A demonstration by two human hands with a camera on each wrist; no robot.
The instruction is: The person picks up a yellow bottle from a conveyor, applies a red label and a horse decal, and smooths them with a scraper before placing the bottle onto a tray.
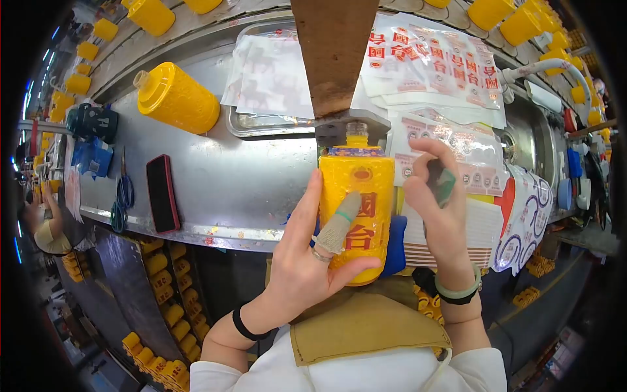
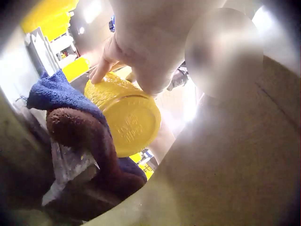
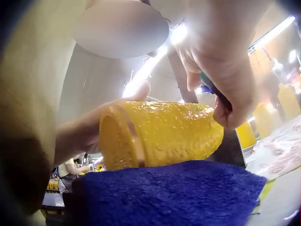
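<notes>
A yellow bottle point(image 1: 359, 261) with red characters and a clear neck lies on a blue towel point(image 3: 188, 193), its neck pointing away from the person. My left hand point(image 1: 304, 261) rests along its left side. A covered finger with a green band presses on the printed front, and the thumb lies across the lower part. In the left wrist view the bottle's round base point(image 2: 134, 125) faces the camera. To the right of the bottle, my right hand point(image 1: 441, 209) is raised with curled fingers, pinching a small flat dark-green piece point(image 1: 445, 188). Its fingertips overlap the bottle's far end in the right wrist view.
Another yellow bottle point(image 1: 176, 98) lies on the metal table, with a phone point(image 1: 162, 193) and blue scissors point(image 1: 122, 196) at left. Printed transfer sheets point(image 1: 431, 59) cover the back right, near a sink point(image 1: 522, 130). A brown post point(image 1: 333, 52) rises just beyond the bottle's neck.
</notes>
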